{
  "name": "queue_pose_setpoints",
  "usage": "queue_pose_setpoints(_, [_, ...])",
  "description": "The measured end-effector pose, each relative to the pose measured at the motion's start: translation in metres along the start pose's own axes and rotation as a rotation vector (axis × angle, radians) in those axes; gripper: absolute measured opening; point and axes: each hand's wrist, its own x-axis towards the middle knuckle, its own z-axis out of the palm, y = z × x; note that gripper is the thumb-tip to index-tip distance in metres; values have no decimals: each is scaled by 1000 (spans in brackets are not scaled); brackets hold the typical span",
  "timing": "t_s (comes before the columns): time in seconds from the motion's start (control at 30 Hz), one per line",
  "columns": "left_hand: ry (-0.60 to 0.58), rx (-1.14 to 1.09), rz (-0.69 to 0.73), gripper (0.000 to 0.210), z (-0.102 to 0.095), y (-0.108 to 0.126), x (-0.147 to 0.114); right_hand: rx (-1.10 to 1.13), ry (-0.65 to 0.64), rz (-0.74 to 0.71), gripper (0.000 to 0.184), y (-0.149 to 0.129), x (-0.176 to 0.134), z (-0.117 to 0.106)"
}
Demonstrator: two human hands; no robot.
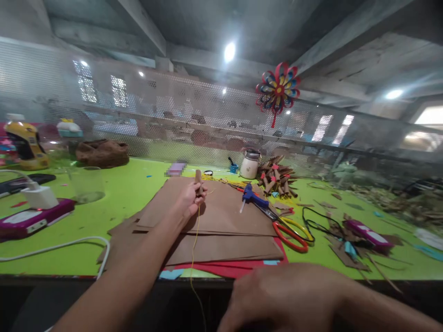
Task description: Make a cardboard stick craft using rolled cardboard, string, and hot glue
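"Fingers of the left hand (pixel 194 196) pinch what?"

"A slim brown paper roll (pixel 198 177), over flat brown paper sheets (pixel 238 219); thin yellow thread (pixel 197 230) trails nearer."

"And the right hand (pixel 282 295)?"

"Near right; whether its fingers are spread, one cannot tell."

Overhead, a rough grey concrete ceiling (pixel 207 23) crossed by thick, slanting concrete beams (pixel 140 20). Near the middle, a glaring white ceiling light (pixel 229 52) with a soft halo; toward the right, a flatter, bluish-white oval lamp (pixel 393 94). Across the back, a long grey perforated metal screen (pixel 155 106), partly see-through, behind a broad bright green flat surface (pixel 129 189) with a dark front edge (pixel 69 278). Through the holes at left, two bright gridded windows (pixel 118 91) side by side; farther right, two slanted pale window panes (pixel 321 128). At the far right, a whitish, washed-out window (pixel 431 115). Beyond the screen, dim, blurred space.
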Motion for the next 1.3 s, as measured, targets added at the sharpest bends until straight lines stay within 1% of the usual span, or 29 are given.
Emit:
queue_pose_setpoints(0.03, [20,2,14,13,0,1,-1,-18,80,62,37,13,-2,-10])
queue_pose_setpoints(0.07, [45,2,34,13,0,2,-1,-43,187,123,36,30,-3,-23])
queue_pose_setpoints(0.1, [74,2,59,13,-1,3,-1,-94,339,191,34,50,-3,-37])
queue_pose_setpoints(0.17, [132,1,113,12,-1,6,-1,-265,636,332,31,96,0,-70])
queue_pose_setpoints(0.2, [155,2,136,12,0,7,-1,-374,751,446,30,120,3,-86])
queue_pose_setpoints(0.23, [169,5,148,11,0,7,-1,-494,805,600,30,142,6,-100])
queue_pose_setpoints(0.27, [172,10,150,11,0,7,-1,-610,796,759,30,162,11,-113])
queue_pose_setpoints(0.3, [167,17,139,11,0,7,-1,-640,781,821,28,180,16,-123])
queue_pose_setpoints(0.37, [139,32,97,13,1,3,-1,-668,746,882,22,209,27,-136])
queue_pose_setpoints(0.43, [107,45,44,14,2,-4,-1,-681,732,925,21,229,38,-143])
queue_pose_setpoints(0.53, [63,64,-33,12,4,-15,-2,-697,750,985,26,249,49,-155])
queue_pose_setpoints(0.6, [38,76,-79,11,5,-21,-3,-694,778,999,32,259,52,-165])
queue_pose_setpoints(0.67, [17,89,-112,11,6,-25,-4,-667,797,985,39,268,54,-175])
queue_pose_setpoints(0.73, [-4,99,-130,11,6,-27,-5,-610,803,952,38,273,56,-181])
queue_pose_setpoints(0.83, [-22,107,-138,10,5,-27,-4,-501,842,893,19,275,59,-185])
queue_pose_setpoints(0.87, [-26,107,-140,10,4,-27,-4,-466,873,869,13,273,57,-188])
queue_pose_setpoints(0.93, [-30,103,-143,11,4,-27,-3,-395,960,816,8,266,51,-195])
queue_pose_setpoints(1.0, [-32,95,-145,11,5,-26,-2,-311,1059,760,9,255,41,-206])
queue_pose_setpoints(1.07, [-35,83,-150,12,6,-26,-1,-206,1149,702,13,240,31,-216])
queue_pose_setpoints(1.13, [-42,76,-162,12,6,-25,-2,-90,1207,632,18,221,25,-222])
queue_pose_setpoints(1.2, [-54,76,-178,12,6,-25,-4,8,1230,554,20,200,24,-221])
queue_pose_setpoints(1.3, [-69,81,-196,10,6,-24,-7,91,1219,454,19,169,29,-210])
